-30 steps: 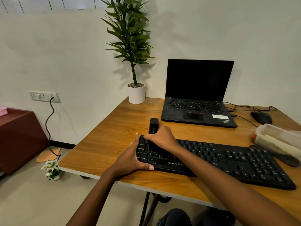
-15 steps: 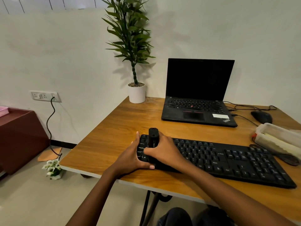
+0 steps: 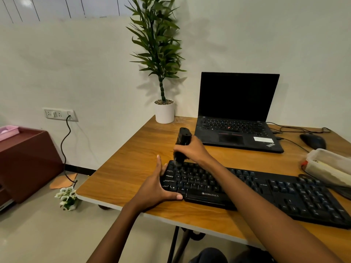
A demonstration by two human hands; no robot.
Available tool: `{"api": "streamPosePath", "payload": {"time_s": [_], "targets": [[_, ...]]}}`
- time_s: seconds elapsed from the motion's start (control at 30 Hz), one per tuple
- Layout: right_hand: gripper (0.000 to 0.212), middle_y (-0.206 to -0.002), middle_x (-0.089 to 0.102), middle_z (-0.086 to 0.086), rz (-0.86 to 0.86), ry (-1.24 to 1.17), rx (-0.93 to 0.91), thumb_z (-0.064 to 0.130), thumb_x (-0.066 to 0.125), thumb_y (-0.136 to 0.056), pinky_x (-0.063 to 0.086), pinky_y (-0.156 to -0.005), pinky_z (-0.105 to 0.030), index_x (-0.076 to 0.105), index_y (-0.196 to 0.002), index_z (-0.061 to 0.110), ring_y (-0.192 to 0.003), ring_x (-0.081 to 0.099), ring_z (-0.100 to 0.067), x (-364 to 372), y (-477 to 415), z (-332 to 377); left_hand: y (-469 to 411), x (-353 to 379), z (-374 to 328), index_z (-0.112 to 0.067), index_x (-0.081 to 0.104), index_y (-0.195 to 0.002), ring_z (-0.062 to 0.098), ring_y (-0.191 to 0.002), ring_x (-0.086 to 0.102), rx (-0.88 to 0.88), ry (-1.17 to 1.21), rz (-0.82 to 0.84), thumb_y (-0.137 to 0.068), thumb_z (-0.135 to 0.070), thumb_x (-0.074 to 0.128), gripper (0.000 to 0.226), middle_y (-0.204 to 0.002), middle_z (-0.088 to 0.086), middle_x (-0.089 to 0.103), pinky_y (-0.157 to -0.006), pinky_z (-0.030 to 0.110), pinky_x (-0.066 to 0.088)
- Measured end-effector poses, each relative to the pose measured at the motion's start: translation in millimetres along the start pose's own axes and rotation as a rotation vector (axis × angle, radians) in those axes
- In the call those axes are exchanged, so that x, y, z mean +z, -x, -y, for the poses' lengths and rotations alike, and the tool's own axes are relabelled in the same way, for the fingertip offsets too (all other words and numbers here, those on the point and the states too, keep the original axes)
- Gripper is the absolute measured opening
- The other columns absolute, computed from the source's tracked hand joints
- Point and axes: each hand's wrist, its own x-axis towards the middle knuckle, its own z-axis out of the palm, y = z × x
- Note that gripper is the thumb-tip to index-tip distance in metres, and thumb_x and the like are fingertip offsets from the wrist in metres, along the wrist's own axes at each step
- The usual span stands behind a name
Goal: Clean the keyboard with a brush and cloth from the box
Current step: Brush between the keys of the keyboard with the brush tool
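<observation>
A black keyboard point(image 3: 266, 194) lies along the front of the wooden desk point(image 3: 133, 168). My right hand point(image 3: 191, 150) grips a black brush point(image 3: 182, 141) upright, its lower end on the keys at the keyboard's far left corner. My left hand point(image 3: 157, 188) holds the keyboard's left end, thumb along the front edge and fingers up the side. A clear plastic box point(image 3: 330, 166) stands at the right edge of the desk; no cloth can be made out in it.
An open black laptop point(image 3: 237, 114) sits behind the keyboard, with a black mouse point(image 3: 312, 140) and cables to its right. A potted plant point(image 3: 164, 111) stands at the desk's back left corner. A brown cabinet point(image 3: 26, 162) stands on the floor at left.
My right hand has moved the brush back from the keyboard's front left keys to its far left corner. The left hand has stayed on the keyboard's end.
</observation>
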Motion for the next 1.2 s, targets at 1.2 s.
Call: {"api": "streamPosePath", "payload": {"time_s": [1.2], "targets": [[0.018,-0.071,0.055,0.001,0.263,0.113,-0.08,0.012,0.071,-0.073,0.045,-0.061,-0.025,0.053,-0.077,0.015,-0.066,0.054,-0.014,-4.3,-6.4,-8.8,4.2,-2.2,-7.0,-0.029,-0.032,-0.141,-0.005,-0.124,0.035,-0.034,0.047,-0.014,-0.043,-0.049,0.084,0.153,-0.15,-0.006,0.032,-0.086,-0.006,0.029]]}}
